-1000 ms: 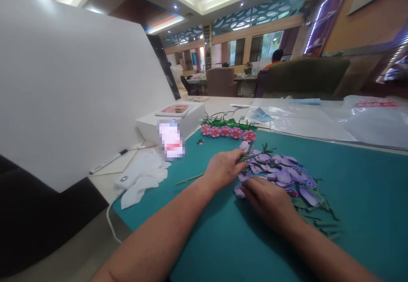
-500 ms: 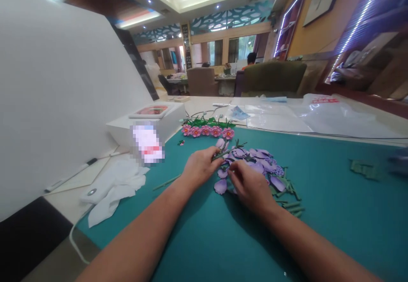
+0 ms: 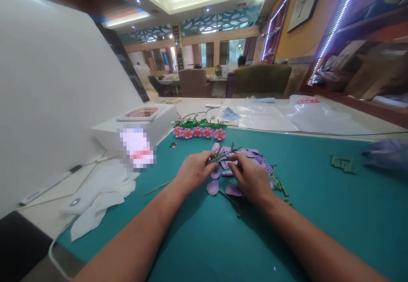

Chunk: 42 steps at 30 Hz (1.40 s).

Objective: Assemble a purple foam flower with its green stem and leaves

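In the head view my left hand (image 3: 194, 171) is closed around a few thin green artificial stems (image 3: 219, 158), their leafy tips pointing up and to the right. My right hand (image 3: 253, 180) pinches at a green stem close beside them, the fingertips of both hands nearly meeting. Beneath and around the hands lie loose purple petals (image 3: 213, 187), some partly covered by the right hand. A longer green stem (image 3: 231, 203) rests on the green mat (image 3: 197, 239) just below the right hand.
Pink artificial flowers (image 3: 197, 132) stand in a row behind the hands. Short green pieces (image 3: 342, 164) and a purple bundle (image 3: 382, 154) lie to the right. A lit phone (image 3: 137, 148) leans on a white box (image 3: 165, 116); crumpled tissue (image 3: 105, 201) sits at left. Plastic bags (image 3: 318, 114) are behind.
My right hand has risen from the petals to the stems in my left hand. A longer stem and petals now show below it. The whole view has shifted slightly.
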Each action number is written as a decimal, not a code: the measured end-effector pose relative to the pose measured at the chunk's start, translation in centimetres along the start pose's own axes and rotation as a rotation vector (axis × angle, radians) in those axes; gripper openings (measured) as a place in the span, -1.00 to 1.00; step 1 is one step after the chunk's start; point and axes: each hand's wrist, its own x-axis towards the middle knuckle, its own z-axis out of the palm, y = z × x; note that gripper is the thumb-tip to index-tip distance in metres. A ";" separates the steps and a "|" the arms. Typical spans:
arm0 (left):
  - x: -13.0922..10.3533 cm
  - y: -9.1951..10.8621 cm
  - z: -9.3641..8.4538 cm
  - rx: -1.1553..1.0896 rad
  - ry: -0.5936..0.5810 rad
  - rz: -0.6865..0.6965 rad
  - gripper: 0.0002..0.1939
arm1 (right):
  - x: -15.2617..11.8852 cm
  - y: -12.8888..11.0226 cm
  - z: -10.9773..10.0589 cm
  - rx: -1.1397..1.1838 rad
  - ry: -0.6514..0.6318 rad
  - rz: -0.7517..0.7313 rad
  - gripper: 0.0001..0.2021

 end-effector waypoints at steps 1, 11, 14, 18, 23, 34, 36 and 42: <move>0.0 0.0 0.0 -0.002 -0.006 0.007 -0.79 | 0.0 0.2 0.0 -0.016 -0.012 -0.031 -0.86; 0.0 0.1 -0.1 0.041 -0.006 0.009 -0.78 | -0.4 -1.1 -0.2 -0.016 -0.038 -0.135 -0.79; -0.2 0.3 -0.3 0.071 -0.023 0.057 -0.79 | 0.4 -1.6 -2.2 0.105 0.045 -0.119 -0.76; -0.4 0.3 -0.5 0.113 -0.043 0.153 -0.75 | 2.3 -0.6 -5.1 0.179 0.144 -0.087 -0.78; -0.5 0.3 -0.6 0.128 -0.082 0.316 -0.72 | 3.5 1.3 -6.2 0.303 -0.121 -0.025 -0.73; -0.7 0.8 -0.7 0.161 -0.152 0.452 -0.78 | 3.2 1.0 -5.3 0.490 -0.286 0.088 -0.84; -0.7 1.0 -0.6 0.168 -0.158 0.452 -0.80 | 3.2 0.9 -5.1 0.485 -0.271 0.084 -0.84; -0.5 0.7 -0.2 0.073 -0.089 0.332 -0.81 | 3.1 0.7 -4.9 0.492 -0.124 0.153 -0.77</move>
